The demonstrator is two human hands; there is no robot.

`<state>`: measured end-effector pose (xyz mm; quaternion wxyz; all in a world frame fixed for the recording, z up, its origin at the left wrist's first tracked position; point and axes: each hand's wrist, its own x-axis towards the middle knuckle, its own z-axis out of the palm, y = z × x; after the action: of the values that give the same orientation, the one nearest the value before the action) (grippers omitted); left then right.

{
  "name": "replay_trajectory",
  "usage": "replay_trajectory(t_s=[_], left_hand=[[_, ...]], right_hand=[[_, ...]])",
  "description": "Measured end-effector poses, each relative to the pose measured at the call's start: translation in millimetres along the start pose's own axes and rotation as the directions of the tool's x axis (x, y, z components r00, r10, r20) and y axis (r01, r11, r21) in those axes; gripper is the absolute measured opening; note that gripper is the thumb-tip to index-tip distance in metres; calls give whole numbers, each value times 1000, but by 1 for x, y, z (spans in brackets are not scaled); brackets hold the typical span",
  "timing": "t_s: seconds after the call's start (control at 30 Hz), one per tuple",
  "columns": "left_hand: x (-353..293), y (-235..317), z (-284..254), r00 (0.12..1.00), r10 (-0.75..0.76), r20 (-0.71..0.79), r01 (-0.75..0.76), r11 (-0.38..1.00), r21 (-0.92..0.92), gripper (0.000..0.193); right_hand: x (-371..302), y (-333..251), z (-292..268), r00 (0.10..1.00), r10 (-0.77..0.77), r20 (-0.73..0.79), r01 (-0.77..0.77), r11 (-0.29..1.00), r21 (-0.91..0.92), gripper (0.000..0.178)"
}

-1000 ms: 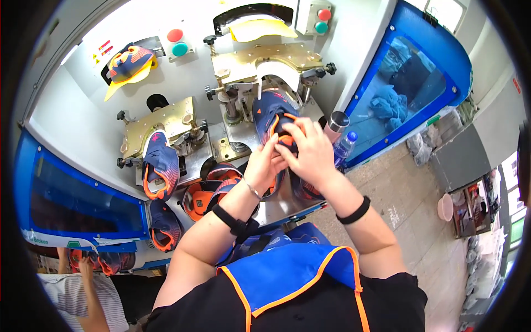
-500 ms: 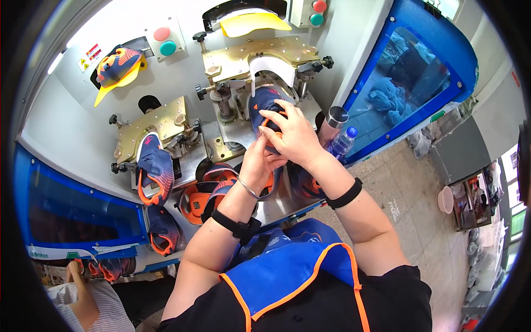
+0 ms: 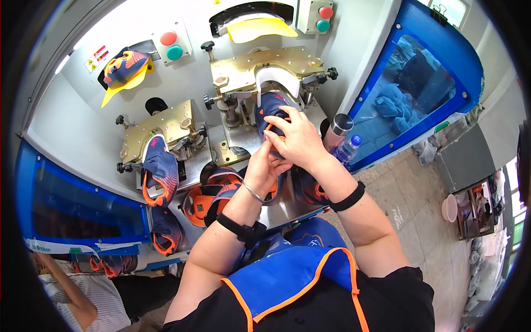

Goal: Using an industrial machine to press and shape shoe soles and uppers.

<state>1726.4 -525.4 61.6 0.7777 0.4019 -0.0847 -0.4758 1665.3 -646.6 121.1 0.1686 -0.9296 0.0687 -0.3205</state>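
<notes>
A navy shoe upper [image 3: 269,105] with orange trim points toe-first into the white curved pad [image 3: 278,77] of the right-hand brass clamp [image 3: 235,67]. My right hand [image 3: 298,139] is curled over the upper's collar opening, thumb and fingers gripping the edge. Close below, my left hand [image 3: 264,172] is closed at the heel end, its fingertips meeting my right thumb; part of the grip is hidden. A second navy upper [image 3: 159,166] sits toe-first in the left brass clamp [image 3: 182,113], untouched.
Several loose uppers [image 3: 202,205] lie on the metal ledge under my wrists. A pink tumbler [image 3: 336,135] and a water bottle [image 3: 348,148] stand right of my hand. Red and green buttons [image 3: 175,52] are on the back wall. Another person's arm [image 3: 72,293] is at lower left.
The whole view has shifted slightly, with the scene a little lower and further right. Both hands stay on the same upper in nearly the same grip. The other person's arm has moved.
</notes>
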Motion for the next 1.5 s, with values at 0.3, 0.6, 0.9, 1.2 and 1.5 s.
replay_trajectory(t_s=[0.3, 0.6, 0.9, 1.2, 1.5], left_hand=[[2, 2, -2, 997, -26, -69, 29, 998, 53, 44], [-3, -21, 1, 967, -30, -252, 33, 999, 8, 44], [0, -49, 6, 948, 39, -317, -70, 994, -85, 42], [3, -56, 4, 920, 27, -390, 46, 983, 178, 38], [-71, -67, 3, 921, -256, -292, 284, 957, 57, 68]], right_hand=[[-4, 6, 11, 999, 18, -51, -19, 1000, -19, 36], [-13, 11, 4, 994, 74, 78, -75, 997, -1, 47], [-30, 31, 2, 975, 9, 221, -32, 994, 101, 59], [-40, 44, 5, 970, -33, 241, -3, 989, 146, 62], [-62, 75, 30, 656, 696, 292, -613, 265, 744, 37]])
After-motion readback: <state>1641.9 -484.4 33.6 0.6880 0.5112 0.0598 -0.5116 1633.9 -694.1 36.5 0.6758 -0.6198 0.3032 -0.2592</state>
